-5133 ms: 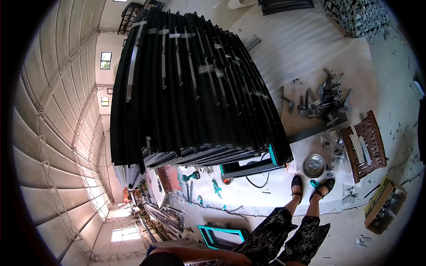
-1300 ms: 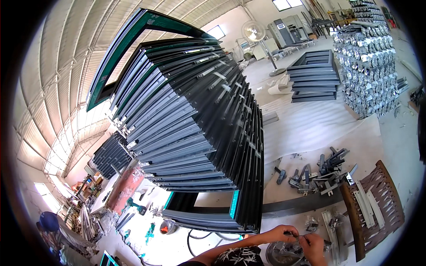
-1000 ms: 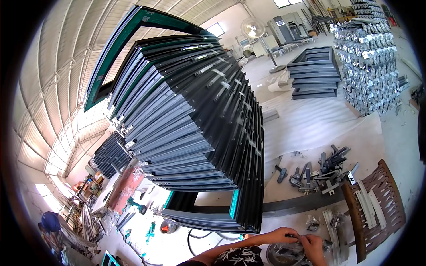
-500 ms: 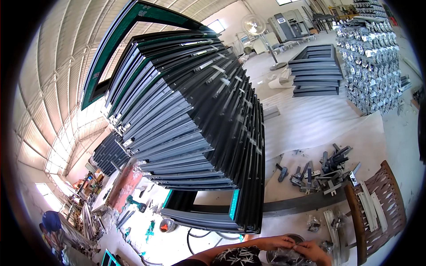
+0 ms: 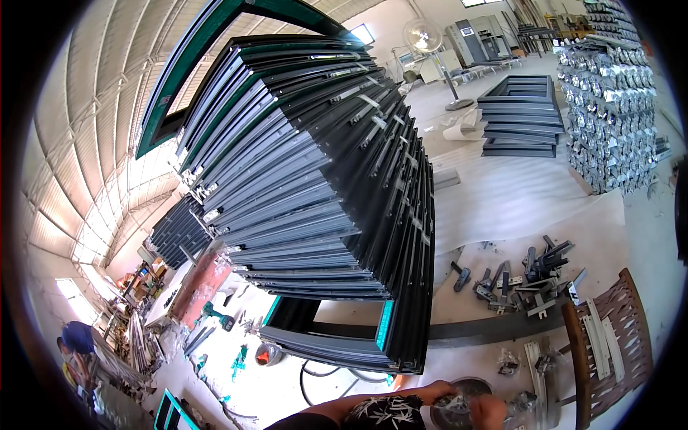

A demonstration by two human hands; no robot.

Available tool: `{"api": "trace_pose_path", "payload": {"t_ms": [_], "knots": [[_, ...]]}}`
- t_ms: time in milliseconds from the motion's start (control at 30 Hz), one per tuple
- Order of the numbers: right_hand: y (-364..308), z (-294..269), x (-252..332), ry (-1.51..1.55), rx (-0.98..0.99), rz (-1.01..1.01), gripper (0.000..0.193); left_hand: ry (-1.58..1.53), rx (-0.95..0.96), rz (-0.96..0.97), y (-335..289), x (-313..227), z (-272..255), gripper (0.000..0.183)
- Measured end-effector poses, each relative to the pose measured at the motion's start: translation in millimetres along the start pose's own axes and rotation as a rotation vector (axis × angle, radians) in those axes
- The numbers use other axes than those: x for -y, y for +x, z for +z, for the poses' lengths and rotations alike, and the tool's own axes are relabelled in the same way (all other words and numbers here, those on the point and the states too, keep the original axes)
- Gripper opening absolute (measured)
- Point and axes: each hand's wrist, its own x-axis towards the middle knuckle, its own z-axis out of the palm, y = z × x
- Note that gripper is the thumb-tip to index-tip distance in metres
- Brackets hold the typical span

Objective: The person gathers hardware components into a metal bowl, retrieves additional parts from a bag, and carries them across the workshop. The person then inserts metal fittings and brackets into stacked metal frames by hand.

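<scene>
Low in the view, my left hand (image 5: pixel 438 390) is closed at the edge of a crumpled clear plastic bag (image 5: pixel 456 405). My right hand (image 5: pixel 489 413) faces it from the right, curled like a fist and slightly smeared by motion; what its fingers hold cannot be made out. Both hands are over a round grey container (image 5: pixel 469 383), and the bag partly covers its opening. Small items inside are too unclear to name. Close by on the right are small clear bags of parts (image 5: pixel 508 362).
Tall stacked dark frames (image 5: pixel 337 186) stand ahead. Metal brackets (image 5: pixel 530 276) lie scattered on the right, near a brown woven chair (image 5: pixel 616 351) holding pale strips. Farther off are a smaller frame stack (image 5: pixel 521 118) and a fan (image 5: pixel 423 36). A person (image 5: pixel 80 351) is at the lower left.
My hands, which met at the fingertips above the container, have moved apart, the left one to the left. More of the container and clear plastic shows between them. The view has shifted slightly.
</scene>
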Motion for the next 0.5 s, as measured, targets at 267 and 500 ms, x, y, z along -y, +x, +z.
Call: {"api": "trace_pose_path", "payload": {"t_ms": [267,500], "knots": [[-53,37,-61,0.245,-0.154,0.772,0.031,0.632,0.409,0.598,56,75,-54,0.022],[-38,66,-69,0.676,-0.012,0.953,0.031,0.131,0.136,-0.012,-45,-18,-44,0.014]]}}
